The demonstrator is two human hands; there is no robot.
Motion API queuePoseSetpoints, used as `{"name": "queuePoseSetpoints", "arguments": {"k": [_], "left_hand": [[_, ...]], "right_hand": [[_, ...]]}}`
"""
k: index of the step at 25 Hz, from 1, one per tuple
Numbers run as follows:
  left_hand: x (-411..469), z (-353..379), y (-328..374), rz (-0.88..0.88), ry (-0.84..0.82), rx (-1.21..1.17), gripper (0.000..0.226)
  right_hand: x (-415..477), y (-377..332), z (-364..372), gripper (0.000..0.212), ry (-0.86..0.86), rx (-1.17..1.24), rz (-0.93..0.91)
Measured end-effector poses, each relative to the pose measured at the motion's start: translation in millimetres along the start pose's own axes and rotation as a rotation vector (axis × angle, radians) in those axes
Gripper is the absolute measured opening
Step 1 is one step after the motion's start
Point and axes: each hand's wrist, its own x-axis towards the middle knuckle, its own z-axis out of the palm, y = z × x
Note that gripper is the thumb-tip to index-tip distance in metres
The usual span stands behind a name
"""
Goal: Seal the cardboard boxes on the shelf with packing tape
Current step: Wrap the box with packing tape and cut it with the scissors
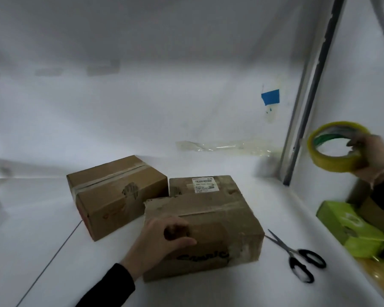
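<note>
Shelf (42, 218): white, carries two boxes. Near cardboard box (220, 224) sits centre, long axis running away from the person, handwritten face toward them. Second box (111, 191) is just beside it, angled left. Tape roll (333, 162) is raised at right, clear of the shelf, its opening tilted up. Right hand (375, 156) grips it, fingers hooked through the core. Left hand (162, 240) clasps the near box's front-left corner, fingers bent, thumb extended. Scissors (294, 253) lie right of that box.

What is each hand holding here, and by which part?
The right hand grips the tape roll by its right rim, fingers through the core. The left hand holds the near box at its top left edge.
</note>
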Motion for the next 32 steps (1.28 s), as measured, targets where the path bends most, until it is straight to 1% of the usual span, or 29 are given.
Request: {"name": "queuePoseSetpoints", "arguments": {"k": [2, 3, 4, 5, 7, 8, 10, 11, 13, 14, 15, 17, 19, 22, 24, 28, 30, 31, 32], "left_hand": [[1, -10, 3, -0.021, -0.029, -0.105, 0.041], [2, -16, 8, -0.031, -0.016, -0.212, 0.039], [4, -21, 14, -0.069, 0.004, -0.394, 0.044], [8, -26, 21, -0.157, 0.005, -0.633, 0.053], [14, -37, 44, -0.335, -0.127, -1.064, 0.064], [13, -43, 58, -0.384, -0.233, -1.212, 0.07], [8, -51, 83, -0.382, -0.443, -1.428, 0.085], [5, -52, 90, -0.356, -0.529, -1.522, 0.091], [-2, -54, 97, -0.315, -0.644, -1.664, 0.1], [-7, -55, 97, -0.308, -0.661, -1.694, 0.102], [-11, -57, 94, -0.307, -0.645, -1.675, 0.102], [-15, -62, 88, -0.328, -0.534, -1.531, 0.097], [-17, -65, 84, -0.358, -0.41, -1.382, 0.082], [-15, -66, 85, -0.371, -0.275, -1.291, 0.046], [-13, -66, 86, -0.363, -0.256, -1.3, 0.032], [-10, -62, 84, -0.313, -0.242, -1.268, 0.025], [-12, -61, 84, -0.316, -0.262, -1.283, 0.017], [-13, -61, 84, -0.324, -0.285, -1.297, 0.018], [-14, -61, 84, -0.341, -0.318, -1.316, 0.024]], "right_hand": [[-30, -9, 16, 0.02, -0.11, -0.022, -0.024], [-48, -11, 28, 0.023, -0.185, -0.023, -0.036], [-62, -18, 37, 0.024, -0.263, 0.003, -0.05], [-80, -26, 48, 0.025, -0.344, 0.051, -0.048], [-112, -46, 65, 0.025, -0.497, 0.148, -0.029], [-128, -53, 72, 0.028, -0.583, 0.178, -0.022], [-155, -53, 84, 0.036, -0.754, 0.165, -0.035], [-168, -48, 88, 0.035, -0.826, 0.121, -0.047], [-186, -27, 90, 0.019, -0.905, -0.006, -0.166], [-193, -14, 88, 0.014, -0.911, -0.098, -0.27], [-198, -2, 85, 0.014, -0.917, -0.205, -0.374], [-203, 14, 81, 0.022, -0.942, -0.389, -0.518], [-206, 17, 80, 0.025, -0.938, -0.504, -0.591], [-210, 14, 82, 0.014, -0.91, -0.585, -0.65], [-211, 13, 81, 0.012, -0.918, -0.607, -0.669], [-215, 14, 76, 0.014, -0.93, -0.617, -0.675], [-219, 14, 72, 0.016, -0.947, -0.635, -0.686], [-221, 14, 70, 0.017, -0.955, -0.642, -0.691], [-223, 13, 68, 0.018, -0.961, -0.651, -0.697]]}}
